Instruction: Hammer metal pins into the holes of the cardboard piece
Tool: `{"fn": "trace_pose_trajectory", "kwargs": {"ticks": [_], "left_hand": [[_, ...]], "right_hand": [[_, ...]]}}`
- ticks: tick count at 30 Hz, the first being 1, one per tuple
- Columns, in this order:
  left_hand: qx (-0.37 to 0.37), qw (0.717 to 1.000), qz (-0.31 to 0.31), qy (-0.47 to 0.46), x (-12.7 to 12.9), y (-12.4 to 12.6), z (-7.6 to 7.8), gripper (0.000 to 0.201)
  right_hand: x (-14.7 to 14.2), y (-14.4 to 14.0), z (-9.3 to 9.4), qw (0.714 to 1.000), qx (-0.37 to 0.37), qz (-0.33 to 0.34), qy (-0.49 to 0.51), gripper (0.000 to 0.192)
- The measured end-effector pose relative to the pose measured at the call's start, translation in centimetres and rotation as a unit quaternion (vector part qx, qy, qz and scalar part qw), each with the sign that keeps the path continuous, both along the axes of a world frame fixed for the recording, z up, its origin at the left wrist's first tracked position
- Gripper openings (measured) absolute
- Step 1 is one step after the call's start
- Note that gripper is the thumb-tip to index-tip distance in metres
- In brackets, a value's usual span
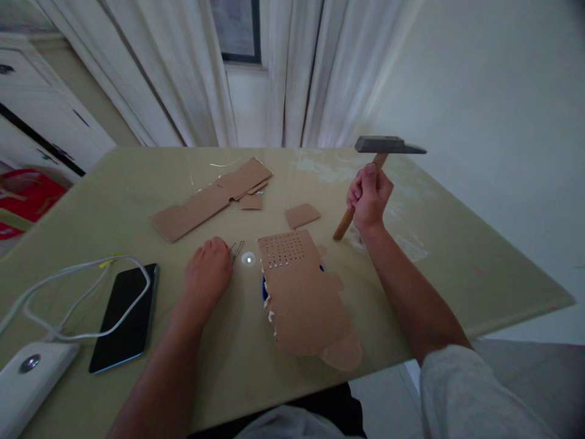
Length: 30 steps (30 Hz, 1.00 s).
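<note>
Nails (pixel 237 249) pinched in the left hand (pixel 208 271) sit just left of the cardboard sheet (pixel 304 292), whose far end is already studded in rows, its near part bare, while the right hand (pixel 369 196) grips a raised hammer (pixel 388 145) beyond it.

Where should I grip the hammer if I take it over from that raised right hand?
Grip the hammer by the bare lower end of its wooden handle, below the right hand, coming from the table side. The handle slants down-left with that end free; the metal head sits above the fist, so it looks awkward to reach.
</note>
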<state>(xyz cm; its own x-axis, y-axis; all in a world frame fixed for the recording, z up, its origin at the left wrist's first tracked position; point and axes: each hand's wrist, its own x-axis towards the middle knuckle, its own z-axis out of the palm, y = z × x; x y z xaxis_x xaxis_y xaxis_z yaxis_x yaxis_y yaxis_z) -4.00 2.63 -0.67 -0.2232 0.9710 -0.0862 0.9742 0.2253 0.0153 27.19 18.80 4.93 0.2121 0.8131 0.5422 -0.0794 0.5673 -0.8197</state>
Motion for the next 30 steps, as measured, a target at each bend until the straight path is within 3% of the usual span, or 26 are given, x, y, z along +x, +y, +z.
{"fn": "trace_pose_trajectory", "kwargs": {"ticks": [6,9,12,16,21,25,30], "left_hand": [[0.046,0.998,0.002,-0.031,0.1,0.0,-0.1,0.031],[0.125,0.990,-0.008,-0.064,0.0,0.3,-0.6,0.035],[0.226,0.960,-0.032,-0.161,0.3,0.6,-0.6,0.030],[0.335,0.887,-0.160,-0.276,1.8,0.2,0.6,0.018],[0.373,0.812,-0.373,-0.252,3.6,-1.7,2.8,0.012],[0.353,0.791,-0.459,-0.199,4.2,-2.5,3.8,0.019],[0.337,0.799,-0.463,-0.185,4.5,-2.5,3.8,0.017]], "right_hand": [[0.0,0.1,-0.3,1.000,0.013,0.020,0.006,0.069],[0.1,0.0,-0.3,0.999,0.009,0.033,0.007,0.067],[0.2,0.0,-0.3,0.999,0.001,0.046,0.003,0.067],[0.2,-0.1,-0.1,0.998,-0.010,0.054,0.000,0.069],[-0.1,-0.3,0.1,0.997,-0.015,0.074,0.017,0.068],[-0.1,-0.2,0.1,0.995,-0.011,0.090,0.029,0.068],[0.0,-0.1,0.1,0.996,-0.008,0.085,0.022,0.071]]}}
